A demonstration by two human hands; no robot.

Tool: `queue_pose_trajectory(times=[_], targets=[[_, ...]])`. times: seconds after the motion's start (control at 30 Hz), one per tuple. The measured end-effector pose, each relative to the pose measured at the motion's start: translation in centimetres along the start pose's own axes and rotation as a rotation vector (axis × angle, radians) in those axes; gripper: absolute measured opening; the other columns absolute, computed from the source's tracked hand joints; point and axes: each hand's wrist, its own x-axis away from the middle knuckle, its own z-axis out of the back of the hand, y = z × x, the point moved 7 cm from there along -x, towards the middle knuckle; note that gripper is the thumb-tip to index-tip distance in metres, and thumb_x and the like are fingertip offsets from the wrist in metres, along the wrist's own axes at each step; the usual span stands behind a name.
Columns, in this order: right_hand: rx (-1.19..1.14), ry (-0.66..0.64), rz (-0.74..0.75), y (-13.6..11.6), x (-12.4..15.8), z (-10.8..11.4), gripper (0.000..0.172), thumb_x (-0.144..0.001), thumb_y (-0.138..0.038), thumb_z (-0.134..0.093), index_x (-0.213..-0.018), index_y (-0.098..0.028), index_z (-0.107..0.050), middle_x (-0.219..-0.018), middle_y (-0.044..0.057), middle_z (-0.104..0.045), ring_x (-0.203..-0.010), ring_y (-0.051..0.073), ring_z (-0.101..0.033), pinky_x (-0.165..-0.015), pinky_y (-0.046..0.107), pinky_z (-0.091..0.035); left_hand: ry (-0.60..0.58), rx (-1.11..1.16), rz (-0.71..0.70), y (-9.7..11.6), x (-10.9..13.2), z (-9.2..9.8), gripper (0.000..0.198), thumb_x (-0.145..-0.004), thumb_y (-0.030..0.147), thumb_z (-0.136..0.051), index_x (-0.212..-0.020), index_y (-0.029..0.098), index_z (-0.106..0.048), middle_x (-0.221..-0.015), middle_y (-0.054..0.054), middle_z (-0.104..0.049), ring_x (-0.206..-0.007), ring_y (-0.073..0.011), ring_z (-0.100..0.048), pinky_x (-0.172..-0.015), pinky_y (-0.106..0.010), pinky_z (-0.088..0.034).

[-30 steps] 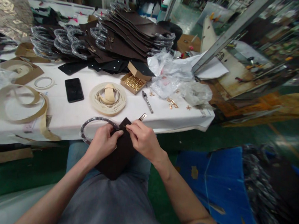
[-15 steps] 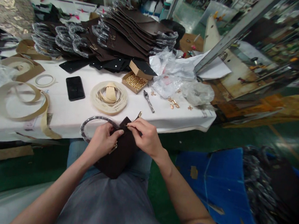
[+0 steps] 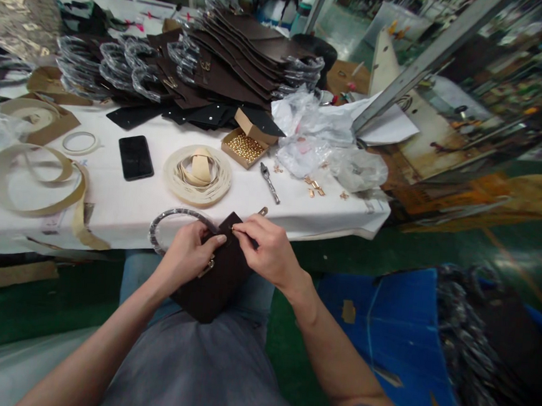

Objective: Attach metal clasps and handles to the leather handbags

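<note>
A dark brown bag panel (image 3: 217, 286) leans tilted across my lap and against the table edge. Its round handle (image 3: 166, 217), wrapped in clear plastic, loops out to the left. My left hand (image 3: 189, 253) grips the panel near the handle's base, thumb on top; a metal fitting (image 3: 208, 265) shows just below it. At the panel's upper corner, the fingertips of my right hand (image 3: 265, 246) pinch a tiny gold-coloured metal piece (image 3: 234, 228). A flat metal end (image 3: 263, 212) sticks out above that hand; the rest of it is hidden.
On the white-covered table (image 3: 234, 194) lie a phone (image 3: 136, 158), a tape coil (image 3: 198, 175), a box of gold studs (image 3: 243, 149), a metal hand tool (image 3: 270, 183) and loose gold fittings (image 3: 316, 186). Stacked brown panels (image 3: 235, 56) stand behind. A metal post (image 3: 422, 65) slants up at right.
My right hand has shifted slightly right, still pinching at the panel's corner. The metal end above it has turned and moved right. My left hand keeps its grip on the panel.
</note>
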Motion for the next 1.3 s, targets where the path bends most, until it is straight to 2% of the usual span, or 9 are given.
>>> queue_pose_trajectory(times=[0.3,0.43,0.63,0.93,1.03,1.17,1.3], targets=[[0.206,-0.117,-0.005,-0.5,0.0,-1.5,0.023,-0.108,-0.005,-0.059,-0.116,-0.020,-0.074,-0.109,0.010,-0.070,-0.097,0.024,-0.071,-0.086,0.034,-0.056,0.011,-0.116,0.004,0.2,-0.1,0.0,0.024,-0.096,0.040,-0.073,-0.088,0.018,-0.075,-0.083,-0.005,-0.078,-0.078,-0.0247,-0.070,-0.071,-0.033,-0.050],[0.126,-0.097,0.001,-0.2,-0.3,-1.5,0.022,-0.109,-0.006,-0.059,-0.116,-0.021,-0.075,-0.109,0.009,-0.071,-0.098,0.023,-0.071,-0.087,0.033,-0.056,0.016,-0.080,-0.002,-0.2,0.1,0.3,0.022,-0.096,0.039,-0.073,-0.090,0.018,-0.077,-0.089,-0.006,-0.082,-0.083,-0.0258,-0.072,-0.074,-0.033,-0.052],[-0.119,0.022,0.000,-0.1,-0.5,0.5,0.014,-0.112,-0.016,-0.066,-0.113,-0.023,-0.077,-0.106,0.007,-0.077,-0.102,0.023,-0.075,-0.094,0.038,-0.059,-0.006,0.041,0.044,-0.4,0.6,0.5,0.020,-0.096,0.037,-0.073,-0.097,0.018,-0.079,-0.098,-0.007,-0.085,-0.092,-0.0287,-0.077,-0.078,-0.034,-0.056],[-0.037,-0.004,0.016,-0.5,-0.1,0.5,0.019,-0.112,-0.015,-0.063,-0.120,-0.024,-0.078,-0.111,0.009,-0.076,-0.102,0.024,-0.075,-0.094,0.038,-0.061,-0.001,-0.007,0.005,0.3,0.4,0.2,0.018,-0.097,0.036,-0.072,-0.099,0.019,-0.079,-0.101,-0.006,-0.085,-0.096,-0.0294,-0.078,-0.083,-0.035,-0.058],[0.017,-0.035,0.011,-0.8,0.0,0.2,0.022,-0.112,-0.012,-0.061,-0.122,-0.023,-0.077,-0.111,0.009,-0.075,-0.102,0.024,-0.074,-0.092,0.038,-0.061,0.004,-0.043,0.006,0.7,0.5,0.1,0.018,-0.096,0.036,-0.073,-0.091,0.020,-0.078,-0.093,-0.005,-0.083,-0.089,-0.0282,-0.076,-0.079,-0.035,-0.056],[0.111,-0.083,-0.005,-1.1,0.1,-0.3,0.024,-0.110,-0.008,-0.059,-0.119,-0.023,-0.075,-0.110,0.009,-0.072,-0.099,0.024,-0.073,-0.090,0.035,-0.060,0.029,-0.063,0.004,1.2,0.6,0.1,0.021,-0.093,0.036,-0.074,-0.079,0.020,-0.074,-0.071,-0.002,-0.072,-0.076,-0.0252,-0.069,-0.072,-0.033,-0.053],[0.157,-0.101,-0.005,-1.3,0.0,-0.8,0.023,-0.109,-0.006,-0.059,-0.116,-0.022,-0.074,-0.108,0.009,-0.070,-0.097,0.024,-0.071,-0.086,0.034,-0.058,0.044,-0.084,-0.009,1.4,0.7,0.2,0.022,-0.093,0.035,-0.074,-0.078,0.020,-0.072,-0.070,-0.001,-0.070,-0.072,-0.0221,-0.065,-0.068,-0.031,-0.048]])
